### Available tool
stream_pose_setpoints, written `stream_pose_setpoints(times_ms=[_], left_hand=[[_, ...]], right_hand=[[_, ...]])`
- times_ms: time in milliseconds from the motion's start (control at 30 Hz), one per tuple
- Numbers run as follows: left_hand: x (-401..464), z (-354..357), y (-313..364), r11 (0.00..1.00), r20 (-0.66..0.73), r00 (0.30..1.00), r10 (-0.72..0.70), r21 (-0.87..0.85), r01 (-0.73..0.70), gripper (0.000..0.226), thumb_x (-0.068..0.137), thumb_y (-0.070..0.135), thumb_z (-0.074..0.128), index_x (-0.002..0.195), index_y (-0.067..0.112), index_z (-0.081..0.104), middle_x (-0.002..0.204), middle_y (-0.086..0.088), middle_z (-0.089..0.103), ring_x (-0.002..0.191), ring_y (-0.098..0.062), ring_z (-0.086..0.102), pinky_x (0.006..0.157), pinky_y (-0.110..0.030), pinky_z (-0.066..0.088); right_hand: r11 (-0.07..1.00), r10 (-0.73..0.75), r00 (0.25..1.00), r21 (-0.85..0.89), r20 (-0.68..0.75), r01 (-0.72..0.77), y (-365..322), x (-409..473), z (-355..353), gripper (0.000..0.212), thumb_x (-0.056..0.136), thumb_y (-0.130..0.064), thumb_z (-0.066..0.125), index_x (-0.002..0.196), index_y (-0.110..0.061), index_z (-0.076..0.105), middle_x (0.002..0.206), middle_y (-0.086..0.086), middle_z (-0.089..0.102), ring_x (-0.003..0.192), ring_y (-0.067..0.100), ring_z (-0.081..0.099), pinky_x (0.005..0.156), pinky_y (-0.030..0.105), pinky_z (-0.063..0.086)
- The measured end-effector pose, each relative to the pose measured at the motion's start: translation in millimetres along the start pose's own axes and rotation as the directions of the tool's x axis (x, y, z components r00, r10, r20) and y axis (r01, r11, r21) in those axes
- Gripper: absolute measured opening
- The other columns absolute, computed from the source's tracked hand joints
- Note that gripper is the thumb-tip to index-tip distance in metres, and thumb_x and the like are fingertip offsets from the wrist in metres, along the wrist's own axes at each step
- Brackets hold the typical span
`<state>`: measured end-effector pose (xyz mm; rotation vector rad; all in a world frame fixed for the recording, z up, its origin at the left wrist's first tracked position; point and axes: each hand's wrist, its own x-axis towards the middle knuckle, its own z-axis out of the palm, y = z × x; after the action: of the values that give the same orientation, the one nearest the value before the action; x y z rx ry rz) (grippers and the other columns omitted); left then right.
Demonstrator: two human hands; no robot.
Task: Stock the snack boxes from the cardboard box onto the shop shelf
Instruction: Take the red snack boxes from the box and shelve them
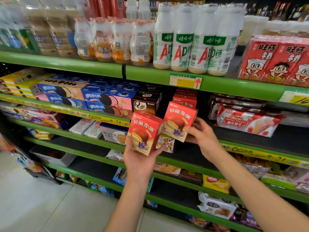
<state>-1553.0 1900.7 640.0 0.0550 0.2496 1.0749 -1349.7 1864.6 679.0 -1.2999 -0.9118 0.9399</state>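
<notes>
Green shop shelf [209,84] across the frame, matching red boxes [184,97] stocked at 12 o'clock. Two red snack boxes held up before it: left hand [142,158] gripping one [144,133] from beneath, right hand [203,133] clasping the other [179,120], at 3 o'clock of the first. Probably light, stiff card; best gripped across flat sides, gently.

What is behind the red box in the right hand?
Behind the red box held by the right hand, more red boxes sit stacked on the shelf. Their lower part is covered.
</notes>
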Motion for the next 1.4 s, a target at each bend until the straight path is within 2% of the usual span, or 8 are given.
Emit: stream_pose_setpoints(times_ms=[300, 533, 700, 833, 1000, 1167, 1300, 1400], left_hand=[[1.6, 0.6, -0.1, 0.997, -0.005, 0.998, 0.061, 0.049, -0.061, 0.041, 0.092, 0.026, 0.053, 0.132, 0.015, 0.054, 0.126, -0.018, 0.064, 0.111, -0.04, 0.063, 0.099, -0.074, 0.032], [1.0, -0.6, 1.6, 0.999, 0.067, 0.997, 0.042, 0.023, -0.044, 0.048, 0.088, 0.028, 0.057, 0.135, 0.017, 0.052, 0.132, -0.016, 0.06, 0.123, -0.041, 0.056, 0.101, -0.074, 0.028], [2.1, 10.5, -3.0, 0.991, 0.11, 0.994, -0.02, 0.134, 0.005, 0.042, 0.09, 0.029, 0.059, 0.131, 0.016, 0.056, 0.13, -0.014, 0.062, 0.122, -0.035, 0.057, 0.107, -0.064, 0.032], [4.1, 17.0, -9.0, 0.965, 0.061, 0.995, -0.074, 0.256, 0.056, 0.047, 0.092, 0.024, 0.057, 0.136, 0.011, 0.051, 0.132, -0.017, 0.059, 0.123, -0.032, 0.056, 0.106, -0.052, 0.041], [1.1, 16.3, -14.7, 0.931, -0.008, 0.998, -0.068, 0.358, 0.067, 0.056, 0.09, 0.021, 0.06, 0.142, 0.01, 0.043, 0.138, -0.018, 0.054, 0.124, -0.031, 0.057, 0.098, -0.05, 0.049], [9.5, 36.4, -20.7, 0.854, 0.009, 1.0, -0.007, 0.52, 0.001, 0.057, 0.091, 0.015, 0.062, 0.142, 0.018, 0.036, 0.129, -0.016, 0.062, 0.115, -0.03, 0.063, 0.089, -0.049, 0.055], [23.7, 57.1, -28.3, 0.728, 0.037, 0.998, 0.042, 0.683, -0.056, 0.052, 0.096, 0.013, 0.058, 0.141, 0.026, 0.035, 0.127, -0.01, 0.061, 0.111, -0.023, 0.066, 0.093, -0.045, 0.054], [39.1, 69.4, -36.9, 0.602, 0.035, 0.995, 0.089, 0.795, -0.082, 0.041, 0.099, 0.016, 0.055, 0.136, 0.024, 0.039, 0.124, -0.006, 0.061, 0.109, -0.018, 0.065, 0.083, -0.034, 0.058]], right_hand=[[0.999, 0.023, 1.0, 0.025, 0.002, -0.023, 4.6, 4.3, -10.6, 0.047, 0.082, -0.01, 0.072, 0.124, -0.02, 0.055, 0.11, 0.005, 0.071, 0.098, 0.024, 0.071, 0.078, 0.045, 0.058], [0.999, -0.038, 0.999, -0.003, -0.009, 0.038, -2.1, 3.8, -7.5, 0.048, 0.071, -0.017, 0.077, 0.114, -0.031, 0.059, 0.109, 0.001, 0.071, 0.096, 0.019, 0.071, 0.07, 0.031, 0.058], [0.953, -0.177, 0.983, -0.258, -0.051, 0.158, -13.8, 19.2, -15.0, 0.069, 0.077, -0.014, 0.08, 0.135, -0.033, 0.048, 0.126, -0.003, 0.06, 0.113, 0.009, 0.059, 0.09, 0.029, 0.048], [0.838, -0.181, 0.982, -0.53, -0.05, 0.127, -15.9, 37.3, -24.1, 0.075, 0.078, -0.034, 0.079, 0.143, -0.027, 0.042, 0.128, -0.006, 0.055, 0.114, 0.01, 0.053, 0.088, 0.026, 0.042], [0.819, -0.181, 0.981, -0.563, -0.069, 0.111, -4.7, 53.5, -27.3, 0.07, 0.078, -0.039, 0.078, 0.135, -0.025, 0.04, 0.109, -0.015, 0.057, 0.1, 0.005, 0.059, 0.072, 0.023, 0.045], [0.811, -0.176, 0.98, -0.577, -0.09, 0.092, -3.2, 73.8, -25.1, 0.062, 0.084, -0.029, 0.074, 0.134, -0.021, 0.039, 0.115, -0.008, 0.058, 0.1, 0.013, 0.06, 0.076, 0.032, 0.051], [0.809, -0.196, 0.968, -0.584, -0.157, 0.069, -7.3, 75.6, -27.9, 0.051, 0.087, -0.034, 0.068, 0.13, -0.024, 0.044, 0.112, -0.011, 0.058, 0.101, 0.012, 0.058, 0.07, 0.021, 0.044], [0.926, -0.132, 0.972, -0.375, -0.193, 0.051, -9.0, 64.7, -26.1, 0.045, 0.082, -0.048, 0.055, 0.124, -0.033, 0.05, 0.117, -0.011, 0.061, 0.112, 0.013, 0.059, 0.088, 0.034, 0.052]])
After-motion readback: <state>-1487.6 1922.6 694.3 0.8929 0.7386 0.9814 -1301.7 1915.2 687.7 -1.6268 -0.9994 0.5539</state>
